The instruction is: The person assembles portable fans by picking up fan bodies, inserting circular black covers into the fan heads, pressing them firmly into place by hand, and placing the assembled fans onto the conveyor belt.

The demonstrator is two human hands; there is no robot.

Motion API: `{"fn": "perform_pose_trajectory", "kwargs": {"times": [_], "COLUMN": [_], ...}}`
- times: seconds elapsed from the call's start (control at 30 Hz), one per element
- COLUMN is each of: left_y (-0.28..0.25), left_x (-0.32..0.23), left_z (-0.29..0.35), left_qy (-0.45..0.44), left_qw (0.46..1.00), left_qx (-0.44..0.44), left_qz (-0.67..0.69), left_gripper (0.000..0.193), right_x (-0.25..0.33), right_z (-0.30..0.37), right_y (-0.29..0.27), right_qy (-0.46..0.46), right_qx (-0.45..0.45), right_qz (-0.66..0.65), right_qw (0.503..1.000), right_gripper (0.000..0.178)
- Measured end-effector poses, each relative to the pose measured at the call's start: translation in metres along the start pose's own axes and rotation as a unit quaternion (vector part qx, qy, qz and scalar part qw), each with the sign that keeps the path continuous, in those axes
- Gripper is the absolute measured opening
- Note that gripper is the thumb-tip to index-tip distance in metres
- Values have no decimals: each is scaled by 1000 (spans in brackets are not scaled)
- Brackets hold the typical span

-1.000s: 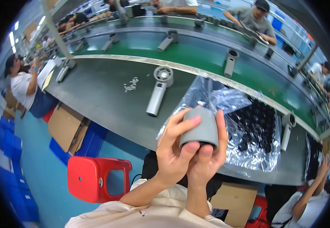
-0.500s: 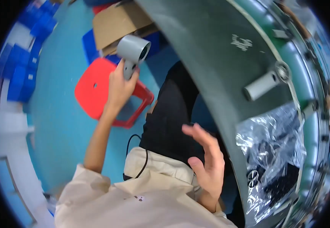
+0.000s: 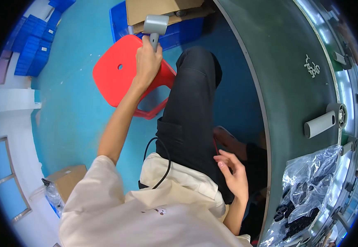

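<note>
My left hand [image 3: 147, 64], arm stretched forward, is wrapped round the handle of a grey hair dryer [image 3: 156, 25] with a wide cylindrical head. The dryer is over the far edge of a red plastic stool [image 3: 115, 78], in front of a cardboard box. My right hand [image 3: 237, 177] is beside my thigh, near the table's edge. Its fingers are slightly bent and apart, and I see nothing in them. A second grey hair dryer [image 3: 321, 124] lies on the dark green table [image 3: 278, 94] to the right, its round end showing a fan.
Clear plastic bags [image 3: 311, 185] with black parts lie on the near part of the table. Several small white pieces [image 3: 311, 67] are farther back. A cardboard box [image 3: 162, 9] rests on a blue crate [image 3: 179, 35] ahead. Blue bins [image 3: 32, 45] are stacked at far left.
The view has shifted, with the table now farther right. My left hand still holds the hair dryer, now turned more side-on. My right hand has lowered toward my thigh.
</note>
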State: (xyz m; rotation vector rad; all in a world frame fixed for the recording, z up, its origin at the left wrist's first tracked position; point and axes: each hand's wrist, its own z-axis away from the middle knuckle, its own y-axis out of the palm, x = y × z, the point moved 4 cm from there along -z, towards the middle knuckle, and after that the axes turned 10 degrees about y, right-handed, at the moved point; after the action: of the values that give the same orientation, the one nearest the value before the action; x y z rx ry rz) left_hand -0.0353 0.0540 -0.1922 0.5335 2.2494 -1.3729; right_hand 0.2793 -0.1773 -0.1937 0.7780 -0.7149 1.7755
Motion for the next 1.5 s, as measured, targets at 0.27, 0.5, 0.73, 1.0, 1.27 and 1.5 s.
{"fn": "perform_pose_trajectory", "kwargs": {"times": [0.27,0.5,0.73,1.0,1.27,1.5], "left_y": [42,26,-49,-65,9,218], "left_x": [-5,3,-82,-167,-358,-489], "left_z": [-2,-1,40,39,-80,-207], "left_qy": [216,154,-251,-187,302,438], "left_qw": [956,986,694,696,806,859], "left_qx": [138,60,195,325,283,113], "left_qz": [-140,-31,646,613,424,240], "left_gripper": [31,24,14,22,42,60], "right_x": [0,-16,-14,-23,-39,-130], "right_z": [-3,9,8,11,16,8], "right_y": [-8,-7,-2,-7,1,4], "right_qy": [-1,4,-9,-66,-16,-4], "right_qx": [-19,-41,-56,-98,-110,-197], "right_qz": [11,1,-4,33,-11,-331], "right_qw": [1000,999,998,992,994,923], "right_gripper": [29,28,26,16,31,20]}}
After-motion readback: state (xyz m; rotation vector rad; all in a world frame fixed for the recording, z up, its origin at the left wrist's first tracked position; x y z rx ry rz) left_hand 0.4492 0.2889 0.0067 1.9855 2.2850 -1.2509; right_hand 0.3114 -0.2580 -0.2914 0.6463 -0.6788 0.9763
